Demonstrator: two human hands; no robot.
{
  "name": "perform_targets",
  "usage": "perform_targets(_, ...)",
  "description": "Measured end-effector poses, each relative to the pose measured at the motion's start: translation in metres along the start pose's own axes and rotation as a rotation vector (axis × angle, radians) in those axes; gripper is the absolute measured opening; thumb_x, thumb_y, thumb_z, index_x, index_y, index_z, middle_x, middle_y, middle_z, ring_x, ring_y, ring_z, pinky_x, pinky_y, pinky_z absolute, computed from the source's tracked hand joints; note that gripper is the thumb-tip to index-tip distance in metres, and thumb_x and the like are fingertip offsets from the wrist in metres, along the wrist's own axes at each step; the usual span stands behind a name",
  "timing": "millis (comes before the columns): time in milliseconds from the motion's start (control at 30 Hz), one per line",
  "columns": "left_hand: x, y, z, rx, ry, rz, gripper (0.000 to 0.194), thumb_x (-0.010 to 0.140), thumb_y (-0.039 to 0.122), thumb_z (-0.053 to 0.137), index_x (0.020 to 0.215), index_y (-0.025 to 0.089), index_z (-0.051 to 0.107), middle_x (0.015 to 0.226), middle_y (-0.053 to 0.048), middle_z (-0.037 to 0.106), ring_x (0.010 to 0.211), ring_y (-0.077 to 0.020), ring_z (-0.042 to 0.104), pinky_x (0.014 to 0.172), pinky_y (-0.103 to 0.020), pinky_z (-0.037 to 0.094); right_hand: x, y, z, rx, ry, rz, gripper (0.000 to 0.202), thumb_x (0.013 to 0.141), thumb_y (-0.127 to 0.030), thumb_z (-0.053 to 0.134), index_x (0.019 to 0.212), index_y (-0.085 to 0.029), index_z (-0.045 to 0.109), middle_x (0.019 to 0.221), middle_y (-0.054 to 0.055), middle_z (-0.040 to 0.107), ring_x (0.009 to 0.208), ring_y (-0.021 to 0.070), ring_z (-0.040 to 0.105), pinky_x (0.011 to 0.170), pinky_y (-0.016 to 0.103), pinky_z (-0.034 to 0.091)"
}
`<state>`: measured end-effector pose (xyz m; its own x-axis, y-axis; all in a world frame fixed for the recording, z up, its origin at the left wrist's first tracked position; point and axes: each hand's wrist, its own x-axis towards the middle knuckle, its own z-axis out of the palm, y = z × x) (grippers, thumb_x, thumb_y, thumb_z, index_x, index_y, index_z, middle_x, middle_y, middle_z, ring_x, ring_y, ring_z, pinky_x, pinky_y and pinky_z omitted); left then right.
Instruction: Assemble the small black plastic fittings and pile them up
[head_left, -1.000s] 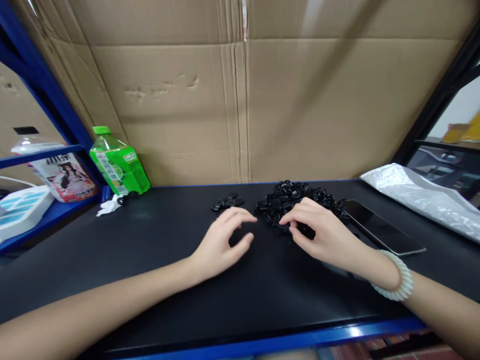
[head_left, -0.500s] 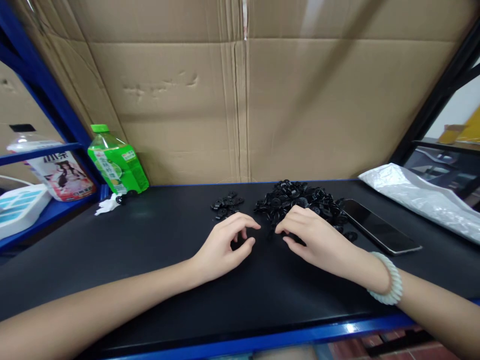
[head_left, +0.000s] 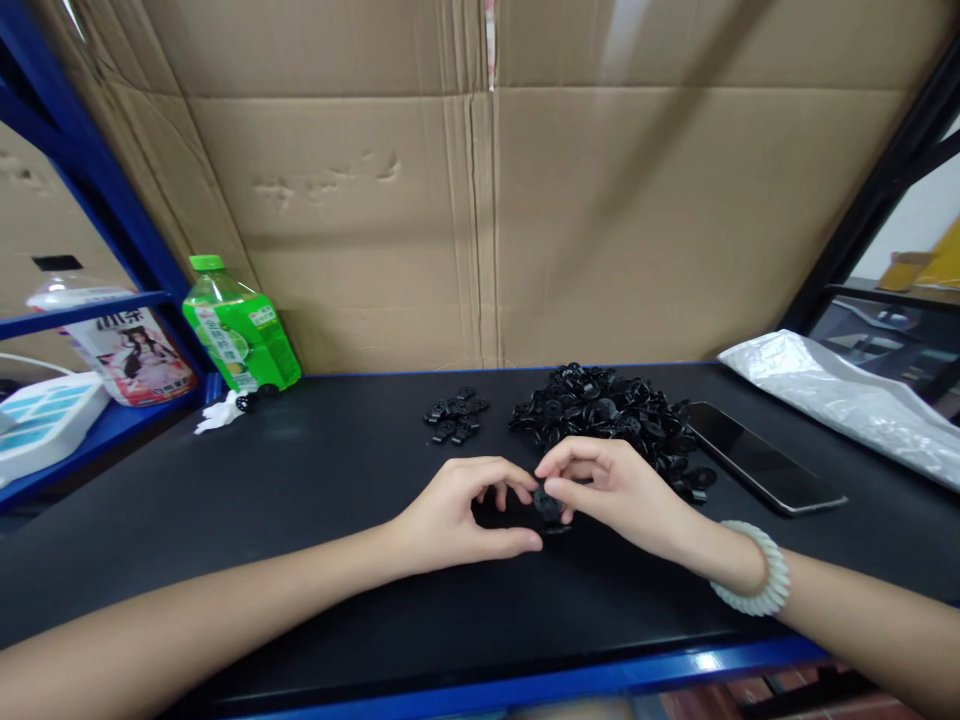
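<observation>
In front of the heaps, my right hand [head_left: 611, 492] pinches a small round black plastic part [head_left: 548, 502], which looks like a little wheel. My left hand [head_left: 469, 515] faces it from the left, thumb and fingers spread apart; its fingertips come close to the part, and whether they touch it I cannot tell. A large heap of similar black parts [head_left: 592, 405] lies just beyond my right hand. Beyond my left hand is a smaller group of black parts [head_left: 455, 415].
A phone [head_left: 761, 455] lies right of the large heap, beside a silvery plastic bag [head_left: 847, 395]. At the back left stand a green bottle [head_left: 244, 335] and a crumpled white tissue [head_left: 221, 412]. Another bottle [head_left: 135, 350] is on the blue side shelf. Cardboard [head_left: 337, 230] walls the back.
My right hand has drawn back from the large heap toward me, now with a round black part in its fingers. My left hand has moved slightly nearer and opened wider.
</observation>
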<state>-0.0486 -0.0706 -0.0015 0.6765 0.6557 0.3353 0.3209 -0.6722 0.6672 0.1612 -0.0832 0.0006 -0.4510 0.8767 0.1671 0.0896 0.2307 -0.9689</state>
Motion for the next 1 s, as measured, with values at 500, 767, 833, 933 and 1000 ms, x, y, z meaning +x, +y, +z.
perform_targets(500,0.003,0.004,0.006,-0.523,0.079,-0.409,0.020,0.076,0.031,0.067,0.067,0.013,0.064,0.061,-0.001,0.065,0.058,-0.0117,0.054,0.060,-0.024,0.038,0.001,0.004,0.005,0.159,-0.032,0.097,0.031,0.083,-0.043,0.063,0.085,-0.011,0.063,0.068,0.002,0.060,0.061,0.0134,0.063,0.050,0.024,0.056)
perform_targets(767,0.002,0.011,0.007,-0.597,0.130,-0.520,0.019,0.072,0.028,0.069,0.061,0.014,0.065,0.054,0.001,0.064,0.053,-0.0103,0.051,0.054,-0.022,0.036,0.001,0.002,0.009,0.139,-0.052,0.240,0.042,0.075,-0.052,0.067,0.066,-0.012,0.058,0.056,0.001,0.061,0.043,0.0098,0.059,0.037,0.017,0.046)
perform_targets(833,0.003,0.012,0.007,-0.608,0.121,-0.531,0.018,0.072,0.027,0.069,0.060,0.014,0.065,0.053,0.001,0.063,0.053,-0.0104,0.051,0.055,-0.022,0.036,0.000,0.002,0.009,0.160,-0.051,0.266,0.043,0.076,-0.052,0.066,0.065,-0.012,0.058,0.055,0.002,0.061,0.041,0.0092,0.058,0.036,0.016,0.044)
perform_targets(933,0.004,0.014,0.007,-0.611,0.099,-0.541,0.019,0.072,0.027,0.068,0.059,0.014,0.065,0.053,0.001,0.063,0.053,-0.0106,0.051,0.055,-0.023,0.037,-0.001,0.002,0.008,0.190,-0.055,0.282,0.042,0.076,-0.051,0.066,0.064,-0.012,0.057,0.054,0.002,0.062,0.040,0.0081,0.057,0.036,0.015,0.043)
perform_targets(1000,0.005,0.014,0.007,-0.616,0.091,-0.544,0.019,0.072,0.028,0.068,0.060,0.014,0.065,0.053,0.001,0.063,0.053,-0.0109,0.051,0.055,-0.023,0.037,-0.002,0.002,0.008,0.200,-0.055,0.276,0.041,0.076,-0.050,0.067,0.063,-0.012,0.057,0.054,0.001,0.062,0.040,0.0076,0.056,0.036,0.015,0.042)
